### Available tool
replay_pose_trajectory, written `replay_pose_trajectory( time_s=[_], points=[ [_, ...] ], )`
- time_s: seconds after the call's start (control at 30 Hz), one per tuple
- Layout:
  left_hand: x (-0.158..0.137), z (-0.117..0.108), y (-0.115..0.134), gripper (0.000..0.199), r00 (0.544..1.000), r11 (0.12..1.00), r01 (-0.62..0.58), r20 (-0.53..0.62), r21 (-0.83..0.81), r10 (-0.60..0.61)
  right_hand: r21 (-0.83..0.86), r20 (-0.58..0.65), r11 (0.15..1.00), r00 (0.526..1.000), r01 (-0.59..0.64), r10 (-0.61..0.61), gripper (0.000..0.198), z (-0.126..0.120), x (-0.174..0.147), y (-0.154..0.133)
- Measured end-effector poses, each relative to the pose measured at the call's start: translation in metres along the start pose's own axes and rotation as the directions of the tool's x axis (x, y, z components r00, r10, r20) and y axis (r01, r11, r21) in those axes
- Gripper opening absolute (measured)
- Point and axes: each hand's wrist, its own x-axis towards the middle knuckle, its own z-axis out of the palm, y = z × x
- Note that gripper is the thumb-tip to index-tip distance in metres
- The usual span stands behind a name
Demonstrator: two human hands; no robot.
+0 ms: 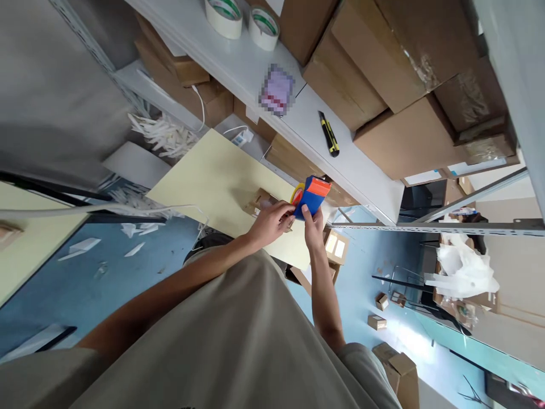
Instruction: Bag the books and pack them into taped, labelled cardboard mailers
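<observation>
A blue tape dispenser [311, 200] with an orange front end is held above the pale yellow table [213, 176]. On its left side a roll with a yellow rim and a red middle [297, 195] shows. My right hand [314, 228] is wrapped round the dispenser's near end, thumb on its blue side. Close by, my left hand [271, 224] has its fingertips pinched together at the dispenser's left edge. What lies between those fingertips is too small to tell. Just beyond my left hand, a small brown cardboard box [259, 201] rests on the table, partly covered by the hand.
Behind the table runs a grey shelf [298, 116] with a yellow-black box cutter [328, 134], two tape rolls [264, 28] and stacked cardboard boxes [400, 133]. White paper strips [164, 133] lie at the left. A box [336, 247] stands below the table's right end.
</observation>
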Motion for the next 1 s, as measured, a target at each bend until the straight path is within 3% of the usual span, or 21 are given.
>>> replay_pose_trajectory(
  time_s=[0.13,0.3,0.43,0.57,0.77,1.0],
  points=[
    [-0.008,-0.030,-0.012,0.011,0.992,0.991,0.104,0.083,-0.081,-0.097,-0.008,0.061,0.999,0.997,-0.050,0.050,0.072,0.020,-0.011,0.000],
    [0.003,-0.083,-0.030,0.049,0.914,0.831,0.405,0.184,-0.382,-0.361,-0.043,0.264,0.991,0.955,-0.130,0.137,0.067,0.034,-0.027,-0.013],
    [0.012,-0.112,-0.045,0.060,0.881,0.770,0.472,0.240,-0.428,-0.407,-0.169,0.369,0.972,0.904,-0.161,0.214,0.061,0.036,-0.033,-0.023],
    [0.012,-0.121,-0.056,0.049,0.879,0.779,0.475,0.198,-0.409,-0.433,-0.274,0.398,0.947,0.876,-0.169,0.272,0.062,0.036,-0.034,-0.032],
    [0.009,-0.122,-0.072,0.045,0.879,0.762,0.477,0.230,-0.439,-0.418,-0.371,0.406,0.910,0.849,-0.186,0.339,0.056,0.036,-0.035,-0.045],
    [0.000,-0.112,-0.081,0.042,0.803,0.659,0.589,0.253,-0.467,-0.539,-0.556,0.354,0.795,0.795,-0.244,0.492,0.067,0.043,-0.026,-0.047]
  ],
)
